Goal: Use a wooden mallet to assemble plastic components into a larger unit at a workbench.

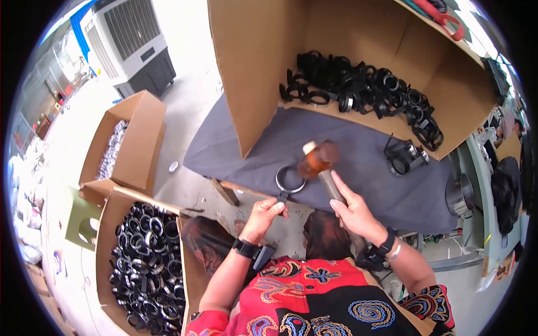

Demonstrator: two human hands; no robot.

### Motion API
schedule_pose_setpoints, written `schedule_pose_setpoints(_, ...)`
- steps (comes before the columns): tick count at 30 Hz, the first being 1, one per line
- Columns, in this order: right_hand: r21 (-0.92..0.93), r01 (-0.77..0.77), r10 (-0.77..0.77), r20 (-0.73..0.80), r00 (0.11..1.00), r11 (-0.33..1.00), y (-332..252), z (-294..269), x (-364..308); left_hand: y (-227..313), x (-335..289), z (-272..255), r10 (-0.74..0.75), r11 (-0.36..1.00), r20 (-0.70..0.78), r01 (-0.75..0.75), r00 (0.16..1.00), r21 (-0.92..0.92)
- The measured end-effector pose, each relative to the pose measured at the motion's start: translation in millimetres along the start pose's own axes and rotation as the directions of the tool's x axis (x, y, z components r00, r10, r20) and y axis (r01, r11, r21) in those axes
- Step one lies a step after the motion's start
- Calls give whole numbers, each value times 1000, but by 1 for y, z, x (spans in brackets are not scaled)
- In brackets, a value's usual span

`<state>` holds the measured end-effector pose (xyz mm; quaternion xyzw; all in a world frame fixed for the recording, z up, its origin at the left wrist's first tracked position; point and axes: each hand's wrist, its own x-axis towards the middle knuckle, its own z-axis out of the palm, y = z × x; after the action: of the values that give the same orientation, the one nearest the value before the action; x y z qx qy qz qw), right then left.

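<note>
Black-silver ring [292, 191], amber mallet head [318, 159]

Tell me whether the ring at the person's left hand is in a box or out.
Out: the left hand grips the ring by its black stem, over the gray cloth, outside the big box.

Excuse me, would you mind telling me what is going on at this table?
A person is working at a cloth-covered table. The left hand holds a ring by its short black stem, and the right hand grips a mallet, its blurred head close by the ring. An open cardboard box on the table holds black ring parts; another box, at the person's left, holds black and silvery rings.
</note>
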<state>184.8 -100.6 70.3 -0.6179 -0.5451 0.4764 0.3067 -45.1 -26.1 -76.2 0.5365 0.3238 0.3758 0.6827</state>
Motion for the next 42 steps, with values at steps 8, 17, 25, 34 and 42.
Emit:
schedule_pose_setpoints(8, 41, 364, -348, -206, 915, 931, -12, -12, 24, -6, -2, 0, 19, 996, 9, -18, 1000, -93)
schedule_pose_setpoints(17, 186, 226, -210, -99, 973, 956, 7, -7, 39, 19, -42, -14, 110, 944, -362, -211, 926, -253)
schedule_pose_setpoints(25, 327, 330, -177, -418, 891, 886, 51, -46, 14, 63, -159, -148, -13, 648, -941, -714, 338, -266)
schedule_pose_setpoints(34, 401, 424, -191, -504, 842, 812, 88, -45, 4, 113, 2, -3, 539, 750, -257, -318, 802, 580)
schedule_pose_setpoints(42, 294, 469, -277, -511, 813, 833, 92, -45, 1, 147, 232, 75, 563, -449, 549, -330, 617, 830)
